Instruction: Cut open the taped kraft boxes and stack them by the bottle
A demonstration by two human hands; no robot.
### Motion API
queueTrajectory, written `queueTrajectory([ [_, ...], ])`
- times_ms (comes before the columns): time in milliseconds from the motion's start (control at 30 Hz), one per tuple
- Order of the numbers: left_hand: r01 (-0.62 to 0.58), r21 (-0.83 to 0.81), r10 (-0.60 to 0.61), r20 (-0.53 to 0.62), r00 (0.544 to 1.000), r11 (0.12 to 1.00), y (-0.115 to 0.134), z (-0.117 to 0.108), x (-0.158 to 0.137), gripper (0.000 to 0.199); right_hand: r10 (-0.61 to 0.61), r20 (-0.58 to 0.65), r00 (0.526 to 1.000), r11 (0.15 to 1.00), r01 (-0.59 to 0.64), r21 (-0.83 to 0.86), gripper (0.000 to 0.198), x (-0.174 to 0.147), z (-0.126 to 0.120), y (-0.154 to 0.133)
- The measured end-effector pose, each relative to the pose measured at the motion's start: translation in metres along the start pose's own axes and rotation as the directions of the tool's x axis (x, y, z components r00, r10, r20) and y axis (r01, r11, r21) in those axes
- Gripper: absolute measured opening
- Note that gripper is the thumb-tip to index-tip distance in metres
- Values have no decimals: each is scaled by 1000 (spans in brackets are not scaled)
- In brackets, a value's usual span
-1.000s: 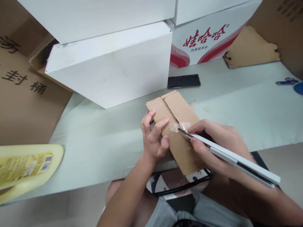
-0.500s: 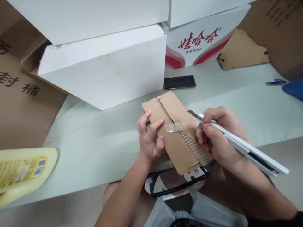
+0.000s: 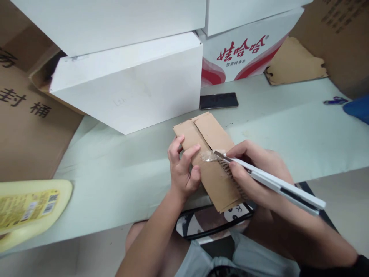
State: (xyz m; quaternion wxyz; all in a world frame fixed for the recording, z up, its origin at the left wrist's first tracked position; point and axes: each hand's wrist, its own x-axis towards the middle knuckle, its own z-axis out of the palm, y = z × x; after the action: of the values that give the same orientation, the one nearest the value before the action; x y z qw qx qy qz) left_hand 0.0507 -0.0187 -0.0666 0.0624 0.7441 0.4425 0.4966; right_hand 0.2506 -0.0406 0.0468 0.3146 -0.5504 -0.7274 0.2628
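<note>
A small cardboard box (image 3: 221, 182) lies tilted at the table's front edge, its flaps meeting in a seam. Clear tape (image 3: 210, 156) crosses the middle of that seam, and below it the cardboard is torn down to its ridges. My left hand (image 3: 184, 165) grips the box along its left side, fingers on top. In my right hand (image 3: 256, 173) is a white utility knife (image 3: 276, 182), held like a pen with its blade out. The blade tip is at the tape on the seam; whether it has pierced the tape I cannot tell.
Behind the cardboard box lies a black phone (image 3: 219, 100), near white boxes (image 3: 129, 88) and a red-printed carton (image 3: 239, 54). A yellow bottle (image 3: 34, 207) lies at the left. Far right are a cardboard piece (image 3: 296, 63), a small purple item (image 3: 336, 100) and a blue object (image 3: 357, 109).
My right hand has moved left with the utility knife, bringing the blade from beside the box's right edge onto the tape. My left hand and the box have barely moved.
</note>
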Motion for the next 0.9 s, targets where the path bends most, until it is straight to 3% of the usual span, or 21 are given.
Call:
queueTrajectory([
  [367,10,-33,-10,-5,1000,999,1,1,0,43,-153,-21,988,982,150,-118,9,4,4,-1],
  [900,10,-25,-10,-13,1000,1000,1,1,-1,43,-190,-20,982,971,184,-150,11,2,6,-2],
])
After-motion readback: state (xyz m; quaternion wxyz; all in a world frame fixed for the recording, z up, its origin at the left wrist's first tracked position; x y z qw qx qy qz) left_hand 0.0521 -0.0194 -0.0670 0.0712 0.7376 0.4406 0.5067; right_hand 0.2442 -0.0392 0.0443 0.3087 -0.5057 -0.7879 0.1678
